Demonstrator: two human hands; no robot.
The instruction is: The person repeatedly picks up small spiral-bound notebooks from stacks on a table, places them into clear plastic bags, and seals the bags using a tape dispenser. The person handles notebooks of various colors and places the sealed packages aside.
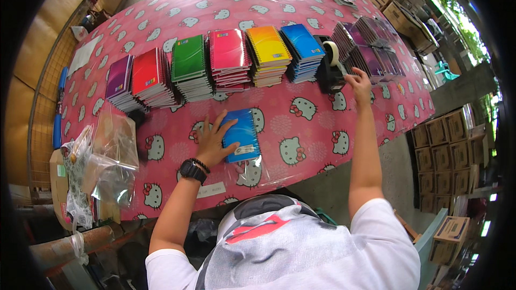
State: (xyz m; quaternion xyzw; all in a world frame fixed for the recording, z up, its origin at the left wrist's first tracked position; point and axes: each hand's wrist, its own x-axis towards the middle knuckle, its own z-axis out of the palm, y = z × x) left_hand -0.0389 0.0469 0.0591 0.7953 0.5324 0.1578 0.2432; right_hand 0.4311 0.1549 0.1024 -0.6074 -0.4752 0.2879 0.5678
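L grip (211, 144) hides the left side of the blue notebook (243, 131); its label's (243, 150) print is too tiny to ID. R grip (359, 85) at the tape dispenser (330, 75), tape hold unclear. Dark obj. (140, 118) nr. clear bags (112, 150), ID unknown. White shirt (306, 247) cut off below.

I take this for a small packing workshop, partly open to the outdoors. On my feed, brown cartons (445, 139) pile up along the right edge, and notebook stacks (228, 51), sorted by colour, line the upper middle of a pink-covered table (322, 121). A tape dispenser (329, 79) sits right of centre, clear bags (115, 139) lie at left, and greenery (454, 13) shows upper right.
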